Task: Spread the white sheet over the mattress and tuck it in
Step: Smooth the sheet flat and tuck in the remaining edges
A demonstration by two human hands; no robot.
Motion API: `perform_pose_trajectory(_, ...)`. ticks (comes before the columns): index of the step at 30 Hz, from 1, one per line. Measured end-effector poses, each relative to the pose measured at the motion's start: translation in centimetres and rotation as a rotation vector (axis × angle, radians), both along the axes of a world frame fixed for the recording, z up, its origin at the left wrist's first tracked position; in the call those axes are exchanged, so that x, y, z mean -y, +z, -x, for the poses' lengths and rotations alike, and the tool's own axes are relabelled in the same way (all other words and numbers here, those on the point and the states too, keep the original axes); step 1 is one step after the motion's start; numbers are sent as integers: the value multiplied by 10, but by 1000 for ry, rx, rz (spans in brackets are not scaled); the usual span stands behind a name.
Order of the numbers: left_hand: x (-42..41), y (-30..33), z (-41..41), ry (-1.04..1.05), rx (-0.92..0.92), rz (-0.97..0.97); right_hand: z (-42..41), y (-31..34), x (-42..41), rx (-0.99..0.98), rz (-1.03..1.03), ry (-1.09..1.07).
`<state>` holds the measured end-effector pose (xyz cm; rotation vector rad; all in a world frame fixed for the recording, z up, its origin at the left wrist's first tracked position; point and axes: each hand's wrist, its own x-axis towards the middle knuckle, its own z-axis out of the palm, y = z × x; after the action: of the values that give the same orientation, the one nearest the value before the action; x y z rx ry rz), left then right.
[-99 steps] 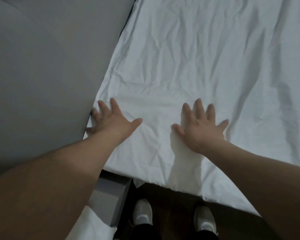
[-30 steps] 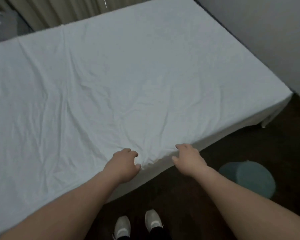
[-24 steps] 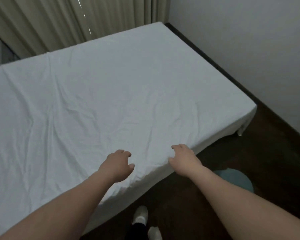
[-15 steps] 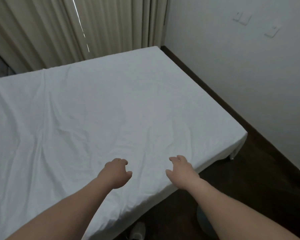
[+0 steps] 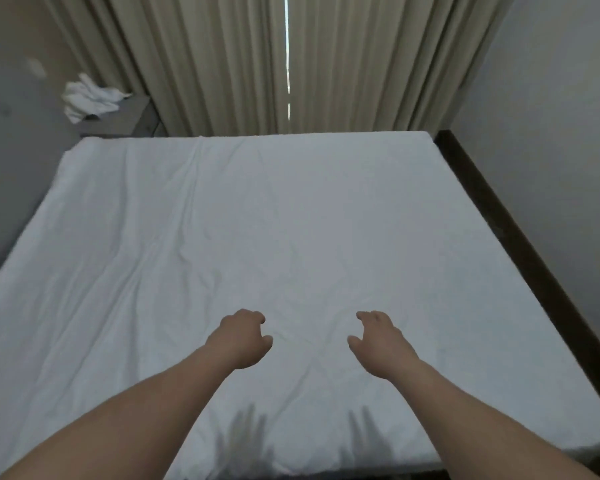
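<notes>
Sheet (image 5: 291, 237) covers the whole visible top of the mattress, far edge at the curtain (image 5: 257, 64), right edge along the dark frame rail (image 5: 520, 237), near edge rolling over the near side of the bed. Shallow creases run diagonally across the middle and near the left edge.

Left hand (image 5: 239, 341) and right hand (image 5: 378, 344) both hang over the near-centre of the bed, fingers loosely curled, gripping nothing. Can't tell whether the fingertips touch the cloth or sit just above it.

Risks as I read it:
- Tuck status unknown. The sides below the mattress top are out of view, so the near edge and near right corner may be loose. If so, smoothing towards the far edge could drag the near hem back up.
- Pushing creases from the centre with curled fingers bunches cloth instead of flattening it. Flat palms work better.
- Pulling hard at one edge probably skews the sheet and untucks the opposite side, most likely the left edge by the wall (image 5: 11, 150), which is hard to reach.
- Crumpled white cloth (image 5: 90, 100) on the grey stand (image 5: 125, 121) past the far left corner isn't part of this job.
</notes>
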<state>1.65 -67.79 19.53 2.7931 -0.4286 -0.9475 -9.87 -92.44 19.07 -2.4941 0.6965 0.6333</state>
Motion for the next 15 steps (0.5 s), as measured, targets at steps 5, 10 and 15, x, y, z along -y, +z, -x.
perform_pose_trajectory(5, 7, -34, 17, 376, -64, -91, -51, -63, 31, -55, -75, 318)
perform_pose_trajectory(10, 6, -89, 37, 544, -101, -119, -79, -129, 38, -121, -25, 485)
perform_pose_trajectory(15, -15, -181, 39, 549, -146, -171, -103, -215, 3, -109, 24, 638)
